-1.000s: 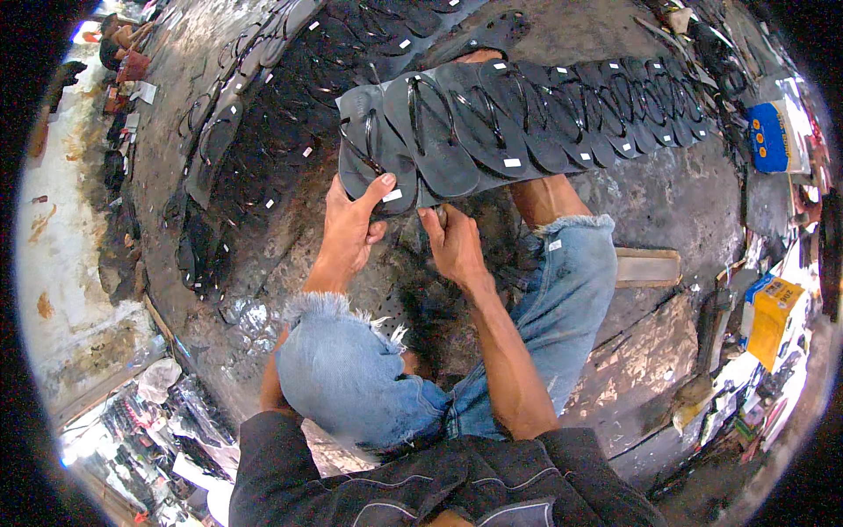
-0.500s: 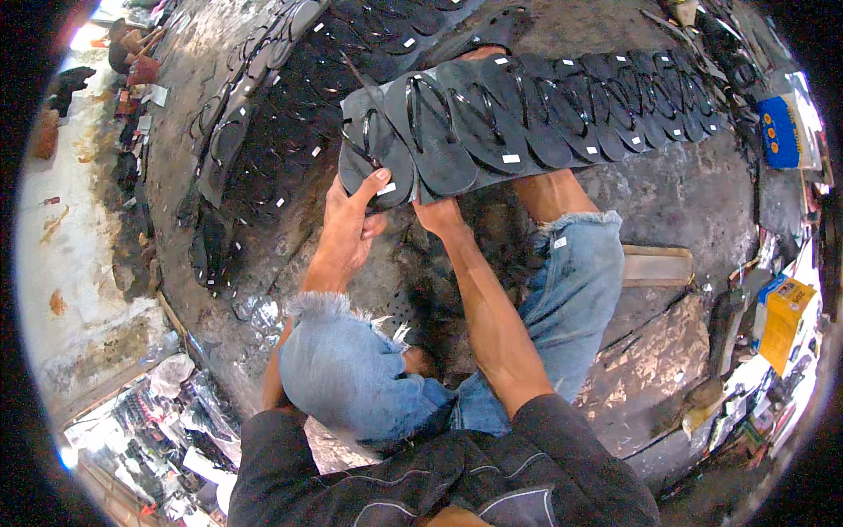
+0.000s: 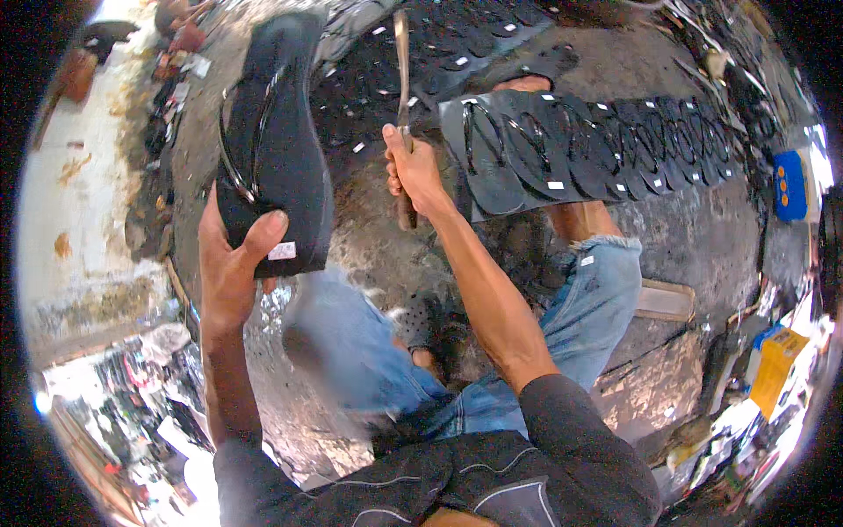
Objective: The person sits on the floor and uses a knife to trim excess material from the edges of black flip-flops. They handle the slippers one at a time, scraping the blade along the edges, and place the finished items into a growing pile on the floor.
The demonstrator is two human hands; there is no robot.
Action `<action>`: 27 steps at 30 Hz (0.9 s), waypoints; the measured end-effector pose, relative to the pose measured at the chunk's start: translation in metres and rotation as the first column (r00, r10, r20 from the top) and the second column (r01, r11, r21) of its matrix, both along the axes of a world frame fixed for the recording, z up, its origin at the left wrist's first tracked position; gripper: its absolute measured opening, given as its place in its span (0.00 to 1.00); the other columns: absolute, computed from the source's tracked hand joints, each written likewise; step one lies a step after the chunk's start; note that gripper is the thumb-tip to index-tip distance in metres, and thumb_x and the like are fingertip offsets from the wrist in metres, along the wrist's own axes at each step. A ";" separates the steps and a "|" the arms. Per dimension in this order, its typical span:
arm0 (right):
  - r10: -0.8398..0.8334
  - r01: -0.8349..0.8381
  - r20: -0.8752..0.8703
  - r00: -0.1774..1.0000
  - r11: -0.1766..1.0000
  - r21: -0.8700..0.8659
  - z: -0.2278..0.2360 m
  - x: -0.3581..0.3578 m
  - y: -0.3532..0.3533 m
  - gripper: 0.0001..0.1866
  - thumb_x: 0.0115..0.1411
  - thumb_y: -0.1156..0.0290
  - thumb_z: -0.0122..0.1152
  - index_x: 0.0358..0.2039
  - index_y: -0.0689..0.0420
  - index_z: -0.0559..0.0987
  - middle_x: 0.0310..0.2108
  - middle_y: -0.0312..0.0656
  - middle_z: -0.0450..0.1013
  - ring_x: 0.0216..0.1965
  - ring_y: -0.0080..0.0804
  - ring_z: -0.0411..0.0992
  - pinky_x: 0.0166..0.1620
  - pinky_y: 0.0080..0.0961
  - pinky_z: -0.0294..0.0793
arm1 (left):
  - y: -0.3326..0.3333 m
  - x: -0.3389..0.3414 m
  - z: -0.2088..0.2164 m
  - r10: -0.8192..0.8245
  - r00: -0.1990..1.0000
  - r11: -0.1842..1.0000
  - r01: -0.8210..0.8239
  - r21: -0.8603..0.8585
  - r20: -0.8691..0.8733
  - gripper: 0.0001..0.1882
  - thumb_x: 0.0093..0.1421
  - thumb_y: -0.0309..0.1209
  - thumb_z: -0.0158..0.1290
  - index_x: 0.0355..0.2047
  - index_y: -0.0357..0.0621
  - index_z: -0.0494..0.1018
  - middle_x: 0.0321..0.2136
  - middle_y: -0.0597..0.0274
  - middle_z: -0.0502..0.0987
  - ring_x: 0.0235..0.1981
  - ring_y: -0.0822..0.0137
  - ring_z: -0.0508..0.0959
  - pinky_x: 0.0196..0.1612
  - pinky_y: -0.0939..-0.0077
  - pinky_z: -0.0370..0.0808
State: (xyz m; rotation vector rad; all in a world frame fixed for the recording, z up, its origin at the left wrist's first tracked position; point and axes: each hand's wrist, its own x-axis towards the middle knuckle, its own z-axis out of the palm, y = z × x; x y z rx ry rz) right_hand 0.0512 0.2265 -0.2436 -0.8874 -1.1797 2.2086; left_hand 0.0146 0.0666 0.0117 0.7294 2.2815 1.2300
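My left hand (image 3: 237, 263) grips a black flip-flop (image 3: 299, 149) by one end, thumb pressed on top beside a small white label. Glossy straps stand up from its sole, and black rubber remains around its outline. My right hand (image 3: 414, 176) is closed around the handle of a long, narrow knife (image 3: 403, 61), its blade pointing away from me. Right of the knife lies a long black rubber sheet (image 3: 457, 123) bearing a row of several strapped flip-flops with white labels. It rests across my right leg, apart from both hands.
More black flip-flops (image 3: 439, 61) lie in rows at the far side. A wooden block (image 3: 665, 300) sits right of my knee. Blue (image 3: 792, 184) and yellow (image 3: 777, 373) boxes stand at the right; clutter (image 3: 140, 395) fills the lower left.
The end flip-flop has come off the sheet, and my left hand has carried it up and left. My right hand has lifted the knife away from the sheet, which now sits farther right.
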 end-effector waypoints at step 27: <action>0.210 -0.567 0.645 0.735 0.712 0.415 0.141 0.340 -0.244 0.14 0.69 0.57 0.56 0.44 0.55 0.74 0.26 0.58 0.75 0.30 0.65 0.75 0.32 0.52 0.72 | -0.147 0.071 -0.032 -0.040 0.637 0.979 -0.129 0.157 0.769 0.26 0.68 0.50 0.57 0.52 0.40 0.74 0.39 0.65 0.82 0.34 0.75 0.81 0.37 0.78 0.79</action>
